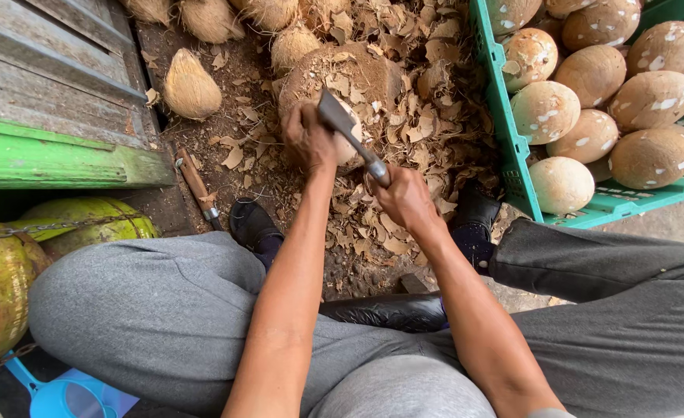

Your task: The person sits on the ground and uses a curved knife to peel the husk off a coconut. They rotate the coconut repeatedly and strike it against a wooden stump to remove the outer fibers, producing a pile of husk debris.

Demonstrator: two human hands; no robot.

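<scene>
**Figure: Trimming a coconut on a chopping block, seen from above**

The left hand [308,139] is clenched over a coconut [347,143], pinning it on the chopping block [357,77] so that it likely cannot roll under a blow. The right hand [405,197] grips the handle of a cleaver [340,120], whose blade lies across the coconut just beside the left hand's knuckles; that gap is the tightest margin in view. Husk shavings [404,131] ring the block on the ground. Right of the block, a green crate [512,139] holds peeled coconuts [589,73], its near wall bounding the swing on that side. Left of the block lie an unpeeled coconut [191,85] and a spare knife [196,186], then a green wooden ledge [55,159]. Open room remains mainly above the block and toward the person's knees.
</scene>
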